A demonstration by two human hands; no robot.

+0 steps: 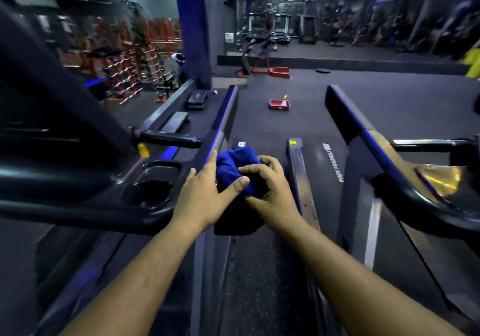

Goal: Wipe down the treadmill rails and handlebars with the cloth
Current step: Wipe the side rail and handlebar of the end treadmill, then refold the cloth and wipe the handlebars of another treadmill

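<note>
A bunched blue cloth (231, 165) sits between both hands in the middle of the view, part of it hanging dark below them. My right hand (270, 192) is curled around its right side and grips it. My left hand (205, 195) lies against its left side, fingers stretched out and thumb pressing on the cloth. Just left of the hands runs the treadmill's left handrail (224, 112), going away from me. A short black handlebar grip (168, 139) sticks out to the left of it. The right handrail (363, 130) runs along the right side.
The treadmill console with a cup holder (148, 192) lies at the left. A side rail of the deck (298, 169) and the belt (327, 179) lie below the hands. A red tray with a spray bottle (280, 103) stands on the floor ahead. Weight racks (130, 75) stand far left.
</note>
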